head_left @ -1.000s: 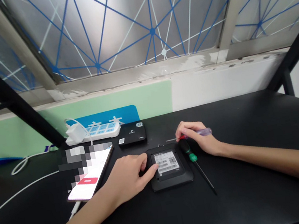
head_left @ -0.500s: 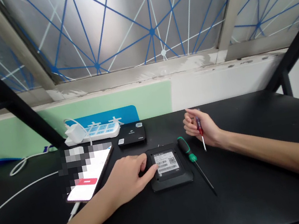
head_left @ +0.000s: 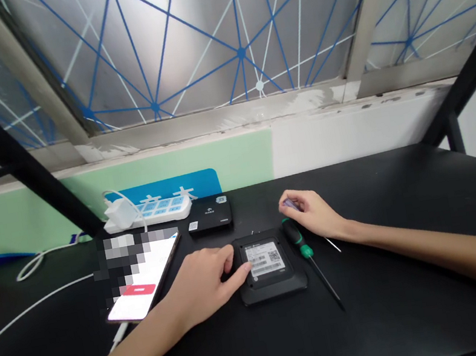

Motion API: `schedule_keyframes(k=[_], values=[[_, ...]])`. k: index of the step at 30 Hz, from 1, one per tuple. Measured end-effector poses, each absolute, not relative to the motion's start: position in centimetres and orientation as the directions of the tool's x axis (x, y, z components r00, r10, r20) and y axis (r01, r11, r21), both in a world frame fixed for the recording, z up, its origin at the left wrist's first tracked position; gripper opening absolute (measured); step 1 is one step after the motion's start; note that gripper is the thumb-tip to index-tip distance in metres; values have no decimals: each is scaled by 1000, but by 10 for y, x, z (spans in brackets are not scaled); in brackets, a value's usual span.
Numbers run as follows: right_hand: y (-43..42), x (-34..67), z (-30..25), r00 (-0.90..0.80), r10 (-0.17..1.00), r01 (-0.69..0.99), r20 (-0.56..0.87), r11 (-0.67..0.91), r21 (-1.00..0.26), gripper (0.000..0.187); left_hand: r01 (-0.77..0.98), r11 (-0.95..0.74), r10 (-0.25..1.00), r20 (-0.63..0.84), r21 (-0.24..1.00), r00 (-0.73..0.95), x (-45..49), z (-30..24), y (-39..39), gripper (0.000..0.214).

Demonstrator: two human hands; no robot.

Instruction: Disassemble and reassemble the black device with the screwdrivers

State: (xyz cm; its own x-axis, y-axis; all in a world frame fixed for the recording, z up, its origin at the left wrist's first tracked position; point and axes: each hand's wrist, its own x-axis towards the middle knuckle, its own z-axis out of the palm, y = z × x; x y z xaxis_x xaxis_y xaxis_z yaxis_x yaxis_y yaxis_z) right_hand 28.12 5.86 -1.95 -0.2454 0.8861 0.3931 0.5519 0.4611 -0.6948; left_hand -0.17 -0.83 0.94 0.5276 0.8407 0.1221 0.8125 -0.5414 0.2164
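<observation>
My left hand, fingers spread, pins the black box flat on the worktop; my right hand clasps what looks like a thin screwdriver; best to hold the box firm, tip square.

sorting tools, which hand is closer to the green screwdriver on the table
Right. The right hand, gripping a small screwdriver, sits just beside the handle of the green screwdriver. The left hand rests on the black box, at its far edge.
</observation>
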Motion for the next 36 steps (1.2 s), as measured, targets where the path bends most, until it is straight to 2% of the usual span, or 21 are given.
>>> schedule_keyframes(k=[9,15,21,30,36], values=[[55,279,-19,-326,842,634,430,532,-561,16,825,-520,854,93,221,513,-1,10,-7,43],[51,277,-16,-344,834,643,431,544,-540,18,822,-516,855,83,242,513,-2,11,-5,43],[51,277,-16,-401,775,585,489,627,-514,16,808,-532,845,93,253,527,-3,11,-4,42],[50,277,-14,-457,755,574,471,654,-492,17,872,-442,896,61,211,440,4,16,-12,34],[50,277,-15,-464,753,582,467,656,-480,18,863,-467,884,68,191,463,4,21,-14,28]])
